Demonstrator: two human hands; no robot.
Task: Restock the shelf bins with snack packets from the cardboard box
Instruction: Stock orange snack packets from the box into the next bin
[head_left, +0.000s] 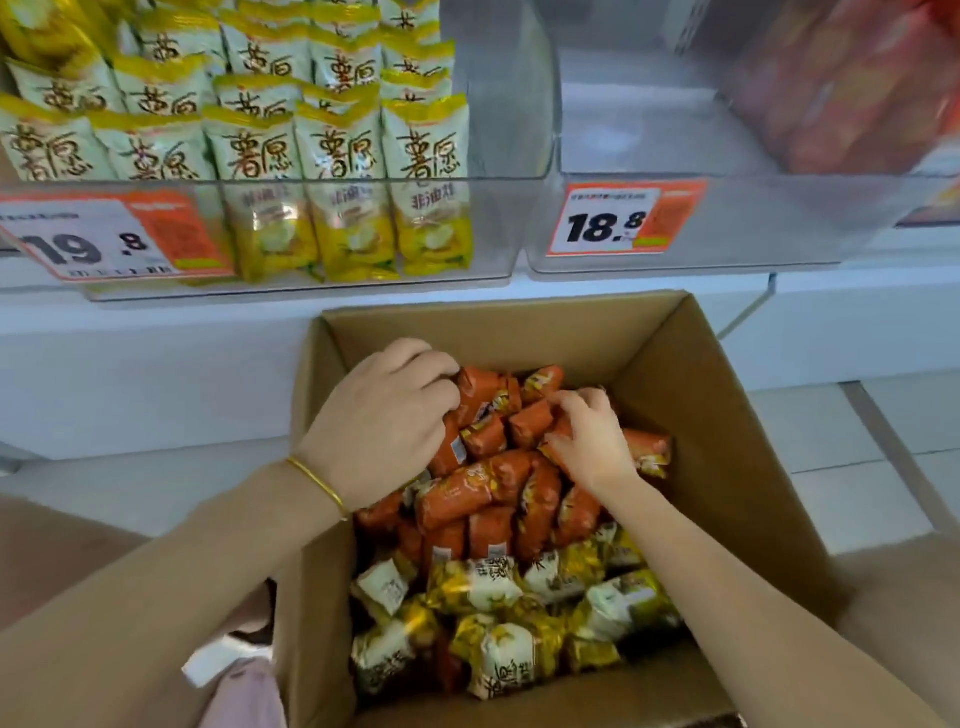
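Note:
An open cardboard box (727, 395) stands below the shelf. Orange snack packets (483, 493) fill its far half, and yellow-and-white packets (498, 618) lie in its near half. My left hand (379, 421), with a gold bangle on the wrist, curls its fingers over orange packets at the pile's far left. My right hand (592, 436) grips orange packets at the pile's far right. Above, a clear shelf bin on the left (519, 228) holds rows of upright yellow-and-white packets. The clear bin to its right (753, 228) has orange-red packets only at its back right.
Price tags reading 19.8 (98, 239) and 18.8 (618, 221) hang on the bin fronts. A white shelf ledge (156, 343) runs behind the box. A brown surface lies at the lower left, and pale floor tiles (883, 467) lie to the right.

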